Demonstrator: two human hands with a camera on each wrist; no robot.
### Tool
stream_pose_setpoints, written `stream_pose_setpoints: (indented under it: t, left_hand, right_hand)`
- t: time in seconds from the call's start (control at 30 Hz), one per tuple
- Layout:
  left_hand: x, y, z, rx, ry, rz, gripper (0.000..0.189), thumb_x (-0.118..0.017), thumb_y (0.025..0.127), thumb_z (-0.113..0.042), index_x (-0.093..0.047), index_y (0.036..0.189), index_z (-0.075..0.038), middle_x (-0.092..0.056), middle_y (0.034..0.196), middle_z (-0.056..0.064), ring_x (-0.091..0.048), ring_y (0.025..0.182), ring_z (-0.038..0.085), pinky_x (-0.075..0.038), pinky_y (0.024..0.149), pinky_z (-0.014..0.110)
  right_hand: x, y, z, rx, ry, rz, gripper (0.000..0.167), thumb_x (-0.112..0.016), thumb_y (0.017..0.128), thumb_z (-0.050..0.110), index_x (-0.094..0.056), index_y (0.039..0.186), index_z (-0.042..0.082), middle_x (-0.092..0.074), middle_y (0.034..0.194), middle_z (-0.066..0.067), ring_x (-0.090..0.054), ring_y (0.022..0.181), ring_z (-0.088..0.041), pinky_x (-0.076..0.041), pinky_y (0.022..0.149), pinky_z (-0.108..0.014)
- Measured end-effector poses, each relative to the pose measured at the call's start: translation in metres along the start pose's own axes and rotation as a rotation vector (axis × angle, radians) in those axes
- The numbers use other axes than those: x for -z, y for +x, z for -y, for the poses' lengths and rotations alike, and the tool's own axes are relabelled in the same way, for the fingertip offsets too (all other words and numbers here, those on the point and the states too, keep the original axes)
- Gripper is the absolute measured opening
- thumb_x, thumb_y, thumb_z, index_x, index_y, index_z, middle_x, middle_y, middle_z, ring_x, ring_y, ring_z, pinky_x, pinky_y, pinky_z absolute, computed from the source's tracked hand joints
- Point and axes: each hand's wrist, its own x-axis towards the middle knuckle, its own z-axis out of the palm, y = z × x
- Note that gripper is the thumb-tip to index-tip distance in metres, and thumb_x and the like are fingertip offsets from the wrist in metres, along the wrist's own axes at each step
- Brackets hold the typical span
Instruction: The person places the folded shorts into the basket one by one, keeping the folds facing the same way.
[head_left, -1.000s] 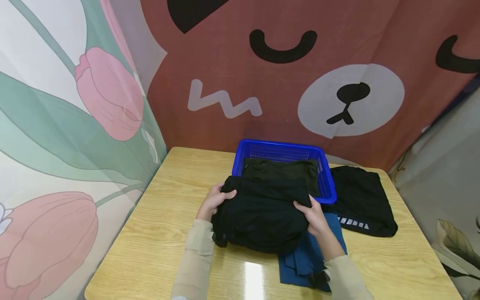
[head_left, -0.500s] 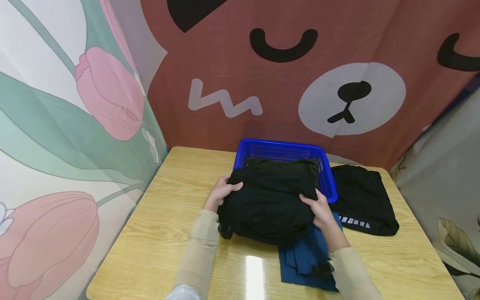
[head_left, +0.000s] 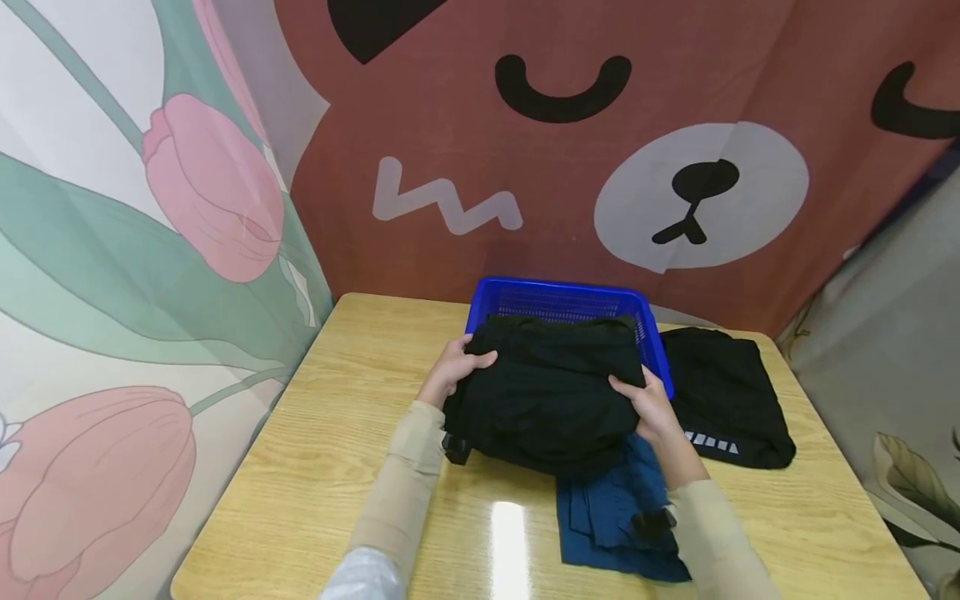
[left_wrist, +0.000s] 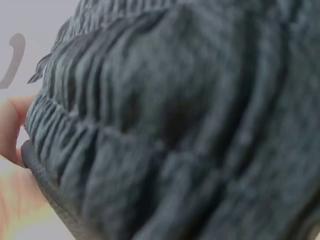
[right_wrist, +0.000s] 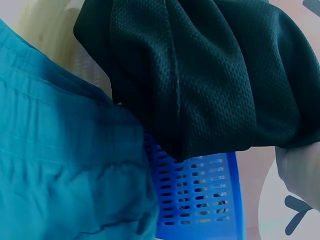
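Both hands hold a folded black garment (head_left: 555, 400) up in front of the blue basket, its far edge overlapping the basket in the head view. My left hand (head_left: 456, 367) grips its left side, thumb on top. The right hand (head_left: 649, 406) grips the opposite side, also thumb on top. In the left wrist view, gathered elastic fills much of the black cloth (left_wrist: 150, 110), beside part of the left hand (left_wrist: 20, 195). From the right wrist, the cloth (right_wrist: 200, 85) hangs over the basket (right_wrist: 200, 200). Just a strip of a dark green garment (head_left: 528, 320) shows inside the basket.
A folded blue garment (head_left: 611, 521) with a gathered waistband lies on the wooden table (head_left: 315, 467), under my right forearm. Right of the basket (head_left: 570, 286) is another black garment (head_left: 720, 392) with white marks. A bear-printed curtain (head_left: 450, 275) hangs behind the table.
Both hands have carried the black garment forward and slightly right, further over the basket. It now covers most of the dark green garment, and more of the blue one shows.
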Motion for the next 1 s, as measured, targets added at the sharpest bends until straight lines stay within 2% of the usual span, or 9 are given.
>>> stream_pose_setpoints:
  t: [0.27, 0.43, 0.67, 1.0]
  left_hand:
    - [-0.003, 0.009, -0.017, 0.007, 0.037, -0.010, 0.072, -0.067, 0.080, -0.017, -0.028, 0.136, 0.005, -0.035, 0.136, 0.019, -0.034, 0.121, 0.030, -0.026, 0.100, 0.043]
    - [-0.006, 0.014, -0.023, 0.024, 0.065, -0.009, 0.073, -0.068, 0.079, -0.020, -0.028, 0.137, 0.002, -0.033, 0.138, 0.017, -0.032, 0.123, 0.029, -0.026, 0.100, 0.043]
    - [-0.010, 0.018, -0.030, 0.014, 0.099, -0.019, 0.074, -0.068, 0.079, -0.022, -0.028, 0.137, 0.001, -0.031, 0.140, 0.016, -0.028, 0.126, 0.029, -0.024, 0.101, 0.043]
    - [-0.017, 0.027, -0.040, -0.068, 0.094, -0.027, 0.068, -0.067, 0.081, -0.019, -0.032, 0.135, 0.003, -0.035, 0.137, 0.016, -0.032, 0.124, 0.027, -0.026, 0.101, 0.041]
  right_hand:
    - [0.003, 0.008, 0.011, 0.038, 0.033, 0.020, 0.022, -0.054, 0.087, 0.000, -0.052, 0.103, 0.016, -0.057, 0.095, 0.003, -0.060, 0.076, -0.012, -0.051, 0.064, -0.026]
    - [0.006, 0.012, 0.016, 0.040, 0.031, 0.005, 0.022, -0.055, 0.087, 0.000, -0.052, 0.102, 0.015, -0.058, 0.092, 0.003, -0.060, 0.074, -0.012, -0.051, 0.063, -0.026]
    - [0.006, 0.015, 0.023, 0.065, 0.036, -0.004, 0.021, -0.057, 0.085, 0.000, -0.056, 0.096, 0.017, -0.060, 0.088, 0.003, -0.061, 0.072, -0.012, -0.051, 0.060, -0.026]
    - [0.009, 0.022, 0.036, 0.090, 0.027, -0.010, 0.023, -0.057, 0.086, 0.000, -0.057, 0.100, 0.018, -0.057, 0.095, 0.002, -0.061, 0.075, -0.013, -0.051, 0.062, -0.026]
